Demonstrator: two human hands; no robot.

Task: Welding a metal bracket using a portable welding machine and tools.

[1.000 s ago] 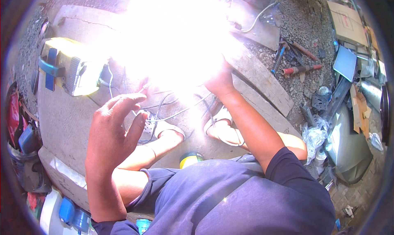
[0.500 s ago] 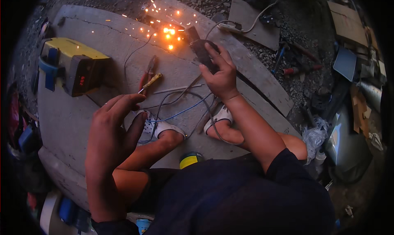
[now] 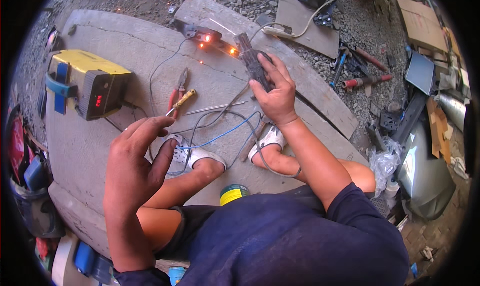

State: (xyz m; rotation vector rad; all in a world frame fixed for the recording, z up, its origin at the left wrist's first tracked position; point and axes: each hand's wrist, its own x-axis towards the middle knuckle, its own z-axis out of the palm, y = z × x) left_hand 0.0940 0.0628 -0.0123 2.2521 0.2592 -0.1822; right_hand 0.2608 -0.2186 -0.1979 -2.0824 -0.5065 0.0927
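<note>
My right hand (image 3: pixel 276 93) is wrapped around a dark electrode holder (image 3: pixel 252 61). A thin welding rod (image 3: pixel 221 26) points up and left from its jaws. Close by, a dark metal workpiece (image 3: pixel 202 32) lies at the far edge of the concrete slab, with orange glowing spots on and beside it. My left hand (image 3: pixel 137 158) is raised on the left, its thumb apart from its bent fingers and nothing visible between them. Just beyond its fingertips lie a screwdriver (image 3: pixel 183 100) with a yellowish handle and red-handled pliers (image 3: pixel 179 88).
A yellow welding machine (image 3: pixel 95 63) with a lit red display stands on the left. Grey cable (image 3: pixel 227 111) loops around my feet. Metal rods (image 3: pixel 215 107) lie beyond them, and a yellow-green can (image 3: pixel 233 193) stands between my legs. Scrap and red-handled tools (image 3: pixel 367 81) crowd the right.
The bright shower of sparks has died down to a few glowing spots, and the picture is brighter. My right hand has shifted slightly right and down with the electrode holder. My left hand has barely moved.
</note>
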